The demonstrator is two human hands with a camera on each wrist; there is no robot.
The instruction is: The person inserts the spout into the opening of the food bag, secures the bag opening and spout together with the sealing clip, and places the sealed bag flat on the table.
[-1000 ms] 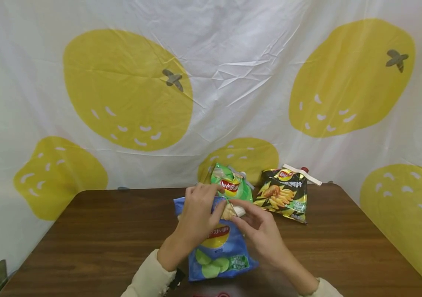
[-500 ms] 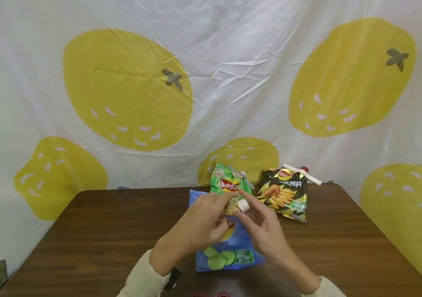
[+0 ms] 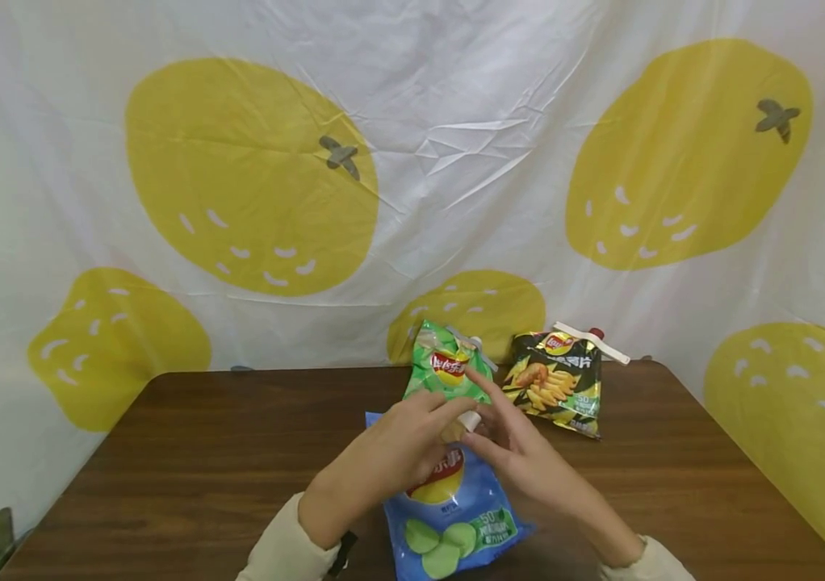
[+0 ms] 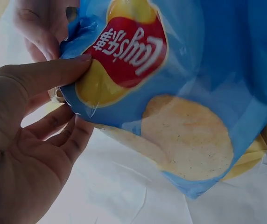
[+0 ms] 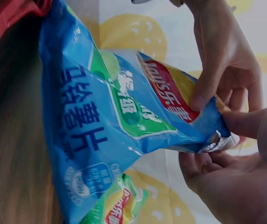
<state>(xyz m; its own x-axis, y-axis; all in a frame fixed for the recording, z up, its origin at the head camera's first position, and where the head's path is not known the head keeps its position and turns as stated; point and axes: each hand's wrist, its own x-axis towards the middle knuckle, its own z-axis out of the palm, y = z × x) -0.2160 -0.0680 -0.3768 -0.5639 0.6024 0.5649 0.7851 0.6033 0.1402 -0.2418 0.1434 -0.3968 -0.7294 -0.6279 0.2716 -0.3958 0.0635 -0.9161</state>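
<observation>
A blue Lay's chip bag hangs upright before me, its top gathered between my two hands. My left hand pinches the bag's upper part, and in the left wrist view its thumb presses near the red logo. A small white cap-like piece sticks out at the gathered corner. My right hand pinches there with thumb and fingers, its index finger reaching up. From the right wrist view, the bag's crumpled silvery edge shows between the hands; the fingers partly hide the white piece.
Behind the hands a green chip bag with a grey clip stands on the brown table. Right of it is a black chip bag with a white sealing clip. A red-handled object lies near the blue bag.
The blue bag has come down and nearer to me, its lower end swinging right. My left hand has moved lower and right, its fingers now over the gathered top near the white piece.
</observation>
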